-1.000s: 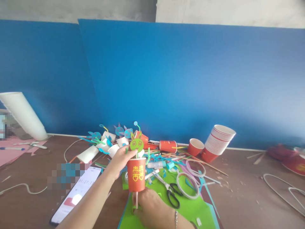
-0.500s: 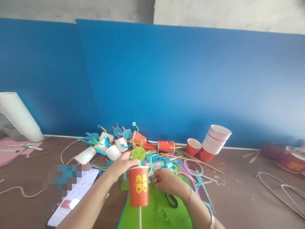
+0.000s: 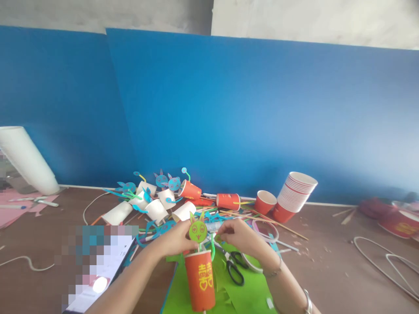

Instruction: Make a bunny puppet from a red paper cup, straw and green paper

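A red paper cup (image 3: 199, 281) with yellow characters stands in front of me, leaning slightly, a stick showing under its base. From its top rises a green paper rabbit face (image 3: 197, 231) on a green straw; another bent green straw (image 3: 213, 248) sticks up at the right rim. My left hand (image 3: 176, 240) is closed at the rim behind the face, its thumb at the straw and its other fingers partly hidden. My right hand (image 3: 234, 236) pinches a small green paper piece (image 3: 218, 238) beside the bent straw. Scissors (image 3: 234, 267) lie on green paper (image 3: 242, 294) below.
White cup figures (image 3: 156, 211) with blue paper faces lie at the back left. Red cups (image 3: 228, 201) and a tall cup stack (image 3: 296, 194) stand behind. A phone (image 3: 108, 272) lies left, a cable (image 3: 382, 257) right. Tape rings (image 3: 266, 230) and sticks clutter the middle.
The cup has shifted right and down toward me and turned slightly. My right hand has risen and opened from a fist to a pinch, now showing a green piece. More of the scissors shows.
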Demonstrator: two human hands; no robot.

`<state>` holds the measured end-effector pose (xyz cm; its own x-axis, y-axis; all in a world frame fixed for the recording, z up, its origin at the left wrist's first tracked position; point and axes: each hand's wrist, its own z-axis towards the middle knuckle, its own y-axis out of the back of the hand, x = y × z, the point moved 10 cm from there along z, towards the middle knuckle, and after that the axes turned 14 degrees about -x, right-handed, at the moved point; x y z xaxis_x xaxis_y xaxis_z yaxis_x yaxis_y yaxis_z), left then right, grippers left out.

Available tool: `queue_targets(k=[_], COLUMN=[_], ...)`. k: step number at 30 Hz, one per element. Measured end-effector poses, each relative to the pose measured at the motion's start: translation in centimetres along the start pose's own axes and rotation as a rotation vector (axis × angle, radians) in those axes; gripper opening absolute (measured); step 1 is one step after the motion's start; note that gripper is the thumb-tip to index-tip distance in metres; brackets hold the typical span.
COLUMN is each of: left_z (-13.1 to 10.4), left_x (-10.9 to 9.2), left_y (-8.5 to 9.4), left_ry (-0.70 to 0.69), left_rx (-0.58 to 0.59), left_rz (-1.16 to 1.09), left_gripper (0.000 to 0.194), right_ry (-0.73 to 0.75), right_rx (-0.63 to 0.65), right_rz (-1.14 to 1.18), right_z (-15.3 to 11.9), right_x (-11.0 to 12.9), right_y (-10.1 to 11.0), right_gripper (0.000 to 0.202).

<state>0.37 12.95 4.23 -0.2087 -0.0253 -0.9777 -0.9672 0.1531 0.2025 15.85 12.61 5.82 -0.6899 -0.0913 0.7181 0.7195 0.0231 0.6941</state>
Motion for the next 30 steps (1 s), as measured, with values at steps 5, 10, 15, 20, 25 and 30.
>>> queue_targets(k=[5, 10, 15, 20, 25, 30], left_z=[0.4, -1.0, -4.3, -5.3, -3.9, -2.4], left_x=[0.4, -4.3, -7.4, -7.8, -6.3, -3.3], left_y=[0.6, 1.3, -1.7, -2.4, -2.5, -2.5], left_ry=[-0.090, -0.516, -0.812, -0.883, -0.701, -0.229], left_rx=[-0.092, -0.347, -0.304, -0.316, -0.212, -0.132], left_rz=[0.262, 0.407, 0.628, 0.693, 0.490, 0.092], left_gripper=[0.040, 0.048, 0.046, 0.044, 0.021, 0.017], right_ry=[0.028, -0.041, -0.012, 0.026, 0.062, 0.021], right_rx=[-0.033, -0.045, -0.093, -0.077, -0.067, 0.008], right_rz=[0.123, 0.305, 0.408, 0.464, 0.388, -0.579], right_z=[0.3, 0.4, -0.1, -0.7, -1.2, -1.1], right_x=[0.5, -0.1, 0.9, 2.7, 3.5, -1.0], right_y=[0.0, -0.3, 0.3, 0.2, 0.8, 2.3], right_gripper=[0.013, 0.010, 0.025, 0.028, 0.025, 0.015])
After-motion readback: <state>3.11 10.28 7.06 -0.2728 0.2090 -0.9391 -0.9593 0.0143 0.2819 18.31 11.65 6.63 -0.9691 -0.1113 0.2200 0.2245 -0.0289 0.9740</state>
